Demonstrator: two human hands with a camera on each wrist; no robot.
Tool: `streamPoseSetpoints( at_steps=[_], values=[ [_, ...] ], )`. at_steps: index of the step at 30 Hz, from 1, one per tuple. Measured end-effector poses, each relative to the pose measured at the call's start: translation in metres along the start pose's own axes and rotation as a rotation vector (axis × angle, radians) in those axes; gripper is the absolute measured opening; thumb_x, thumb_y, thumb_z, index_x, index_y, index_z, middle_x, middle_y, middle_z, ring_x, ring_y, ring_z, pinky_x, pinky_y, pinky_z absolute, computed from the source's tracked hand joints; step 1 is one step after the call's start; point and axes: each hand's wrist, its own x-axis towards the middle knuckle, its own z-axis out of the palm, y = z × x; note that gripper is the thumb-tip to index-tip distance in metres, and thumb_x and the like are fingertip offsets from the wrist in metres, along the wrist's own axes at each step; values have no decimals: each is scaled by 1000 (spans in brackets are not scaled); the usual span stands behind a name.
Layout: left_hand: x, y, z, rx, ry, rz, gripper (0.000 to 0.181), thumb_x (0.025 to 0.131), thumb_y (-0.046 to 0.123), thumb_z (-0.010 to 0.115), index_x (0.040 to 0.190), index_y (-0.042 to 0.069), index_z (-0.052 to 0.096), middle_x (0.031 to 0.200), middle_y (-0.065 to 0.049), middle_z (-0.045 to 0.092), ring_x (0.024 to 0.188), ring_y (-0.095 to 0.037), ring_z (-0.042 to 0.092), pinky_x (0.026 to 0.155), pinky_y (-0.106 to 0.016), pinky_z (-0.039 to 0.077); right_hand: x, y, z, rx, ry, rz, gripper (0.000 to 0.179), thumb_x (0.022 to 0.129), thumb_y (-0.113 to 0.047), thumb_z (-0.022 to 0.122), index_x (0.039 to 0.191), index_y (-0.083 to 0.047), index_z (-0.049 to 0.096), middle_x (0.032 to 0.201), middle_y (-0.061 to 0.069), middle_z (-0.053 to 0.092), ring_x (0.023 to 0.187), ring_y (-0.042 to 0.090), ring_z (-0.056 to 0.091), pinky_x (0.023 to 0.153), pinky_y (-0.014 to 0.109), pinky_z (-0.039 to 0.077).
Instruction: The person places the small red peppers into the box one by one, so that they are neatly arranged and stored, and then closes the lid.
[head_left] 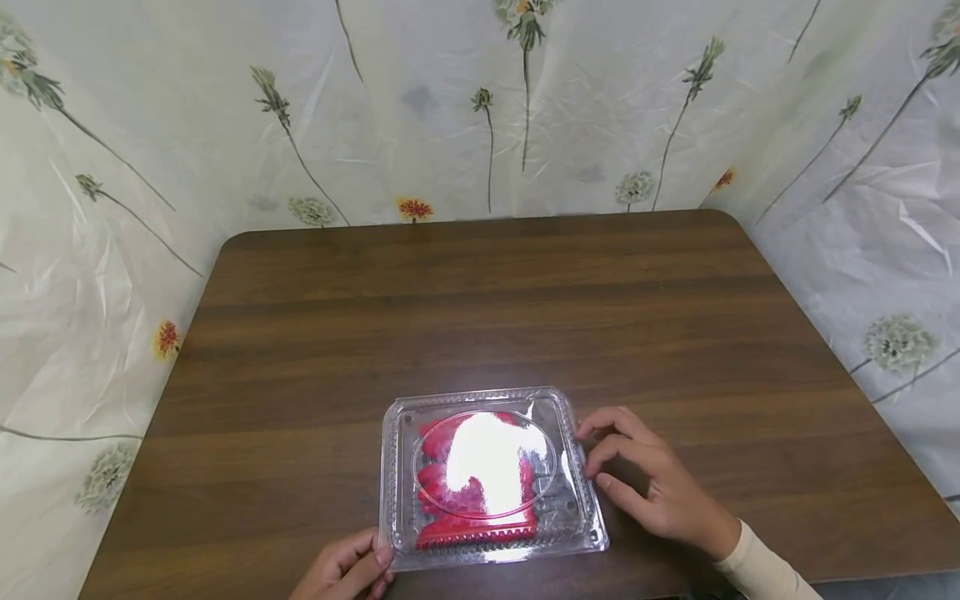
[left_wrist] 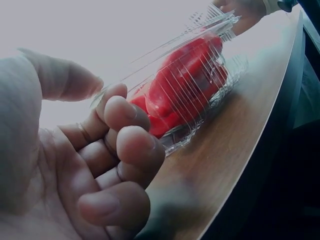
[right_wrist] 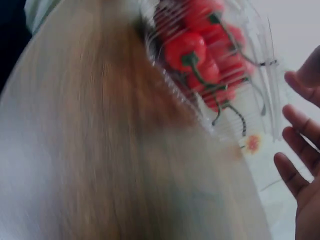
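A clear plastic clamshell box (head_left: 388, 475) with its lid down lies near the front of the table. Inside it are several red peppers (head_left: 476, 531), and the right wrist view shows their green stems (right_wrist: 190, 59). Glare on the lid hides part of them in the head view. My left hand (head_left: 341, 568) pinches the box's near left corner between thumb and index finger. At the right side my right hand (head_left: 648, 479) has its fingers spread and slightly bent. Its fingertips are close to the box's right rim; whether they touch it I cannot tell.
The box is on a dark brown wooden table (head_left: 465, 308) with rounded far corners. A pale sheet (head_left: 450, 125) printed with flowers hangs behind the table and along both sides. The table's front edge runs close below the box.
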Motion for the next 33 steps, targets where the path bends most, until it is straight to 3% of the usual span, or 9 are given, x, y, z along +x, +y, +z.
streamPoseSetpoints(
  at_steps=[4,8,11,15,21,27,30,33],
  values=[
    [0,0,1,-10,6,22,21,104,0,42,88,-5,55,70,-24,46,65,3,50,45,-22,37,-7,-3,1,85,77,53,32,73,17,62,94,-7,65,109,17,60,106,26,55,101,27,40],
    [0,0,2,-12,15,17,19,103,-1,43,88,-5,53,69,-25,45,64,3,50,44,-23,36,-17,-11,-2,194,128,212,33,79,24,55,91,-6,62,89,10,60,80,21,58,77,26,50],
    [0,1,3,-17,27,-16,20,104,1,44,88,-6,53,68,-24,45,62,3,49,45,-21,36,-24,-22,-6,226,76,441,27,91,17,53,87,-9,59,75,4,59,59,19,55,50,26,47],
    [0,1,4,-1,39,-38,21,104,2,44,86,-5,52,67,-23,44,59,2,49,45,-19,35,-33,-34,-9,238,-65,680,24,103,-1,50,83,-13,57,66,5,58,46,20,52,34,25,40],
    [0,1,5,35,55,-7,22,104,1,44,84,-3,53,65,-22,46,59,4,49,44,-19,38,-44,-39,-11,357,-187,792,25,108,-8,44,86,-11,56,66,12,58,41,20,50,29,26,39],
    [0,1,4,78,80,-4,22,103,0,46,83,-3,53,65,-23,48,59,4,48,44,-19,39,-48,-37,-14,593,-352,879,26,110,-9,37,96,-4,59,76,16,65,45,7,54,32,25,43],
    [1,1,4,88,100,-23,21,103,1,47,84,-4,55,62,-8,51,58,4,48,46,-17,40,-48,-38,-12,691,-442,921,31,110,-10,35,100,-1,62,82,17,70,54,2,57,40,20,46],
    [1,0,4,91,110,-19,19,102,-1,47,85,-7,55,66,5,54,58,4,48,46,-17,40,-49,-39,-9,734,-507,933,32,110,-11,36,103,-2,66,86,9,73,61,0,60,47,18,47]
  ],
)
